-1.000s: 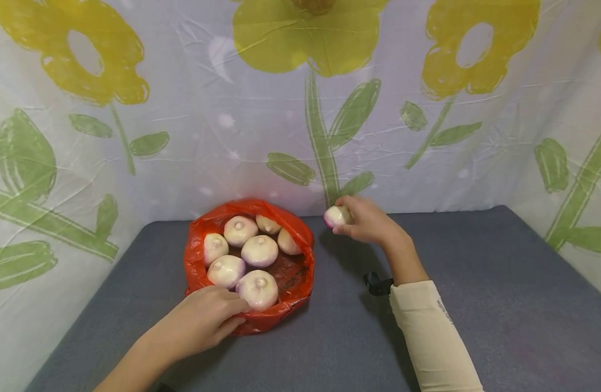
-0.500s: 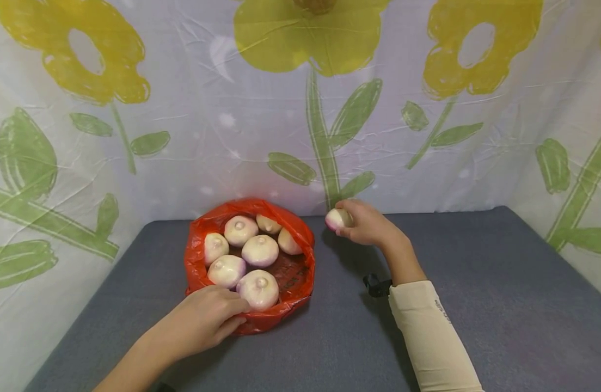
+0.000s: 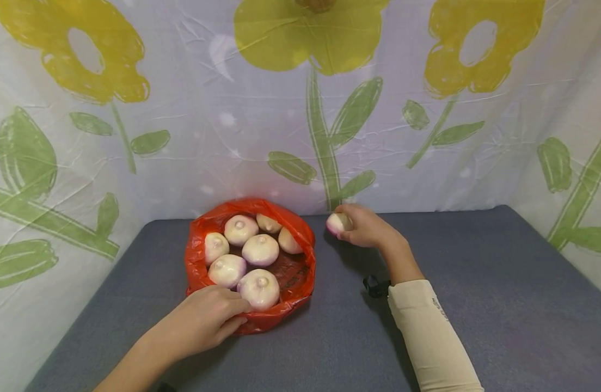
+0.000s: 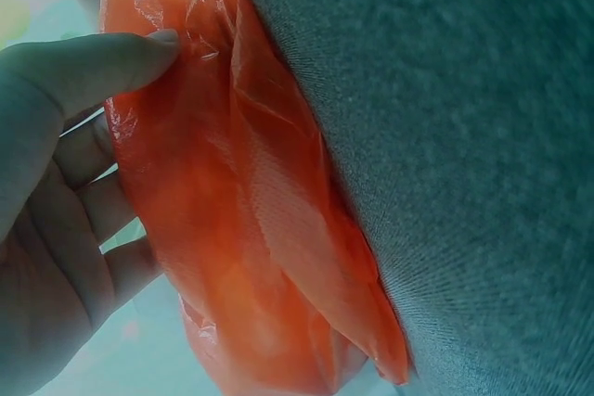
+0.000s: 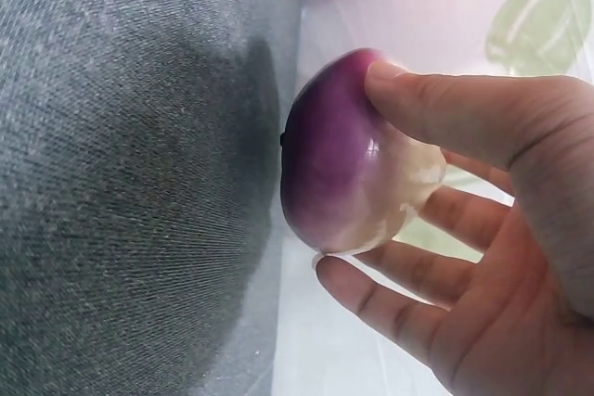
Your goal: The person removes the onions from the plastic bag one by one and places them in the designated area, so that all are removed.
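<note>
With thumb and fingers, my right hand (image 3: 368, 227) holds a white-and-purple turnip (image 3: 335, 223) near the back of the table, right of the bag. In the right wrist view, the turnip's purple end (image 5: 327, 159) faces the tabletop, with a shadow beside it; whether they touch I cannot tell. My left hand (image 3: 207, 317) pinches the near rim of a red plastic bag (image 3: 300, 231). The left wrist view has the thumb on the bag's outer side (image 4: 213, 183) and the other fingers partly hidden behind it. Several similar turnips (image 3: 259, 251) lie inside the rolled-open bag.
A dark grey cloth-covered table (image 3: 477, 283) carries the bag. Behind it hangs a pale curtain (image 3: 207, 120) printed with yellow flowers and green leaves, close to the table's back edge. A black strap piece (image 3: 376, 286) sits at the right wrist.
My right hand has lowered slightly with the turnip toward the tabletop. The left hand stays on the bag's rim, and the bag has not visibly moved.
</note>
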### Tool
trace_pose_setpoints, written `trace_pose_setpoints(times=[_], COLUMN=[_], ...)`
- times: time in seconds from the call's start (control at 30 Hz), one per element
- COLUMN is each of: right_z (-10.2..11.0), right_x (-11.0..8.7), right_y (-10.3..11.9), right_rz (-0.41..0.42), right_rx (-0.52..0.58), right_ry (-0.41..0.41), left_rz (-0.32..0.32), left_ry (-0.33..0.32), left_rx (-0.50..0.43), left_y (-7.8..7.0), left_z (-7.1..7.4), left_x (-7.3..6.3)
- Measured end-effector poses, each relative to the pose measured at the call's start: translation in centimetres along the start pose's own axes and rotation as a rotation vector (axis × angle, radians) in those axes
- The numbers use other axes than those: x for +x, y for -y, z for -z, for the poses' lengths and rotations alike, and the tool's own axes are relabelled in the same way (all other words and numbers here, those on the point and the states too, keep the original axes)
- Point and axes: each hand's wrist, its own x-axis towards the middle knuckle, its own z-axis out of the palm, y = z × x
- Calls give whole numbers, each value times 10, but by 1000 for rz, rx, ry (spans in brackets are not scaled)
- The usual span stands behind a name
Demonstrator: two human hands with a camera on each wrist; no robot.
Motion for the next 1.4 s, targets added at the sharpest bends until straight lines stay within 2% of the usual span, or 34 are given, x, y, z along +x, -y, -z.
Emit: trace_pose_setpoints(times=[0.33,0.77,1.2,1.4], right_z=[-5,-7,-5,2], right_x=[1,1,2,2], right_y=[-3,-5,-5,2], right_rz=[-30,-30,-12,-31], right_rx=[2,11,-3,15], right_ry=[25,22,25,34], left_rz=[6,-7,-5,-19], left_ry=[13,6,8,-2], left_rx=[-18,-16,-17,-16], left_y=[0,-1,-2,-1], left_z=[0,-1,-1,0], left_x=[1,1,1,1])
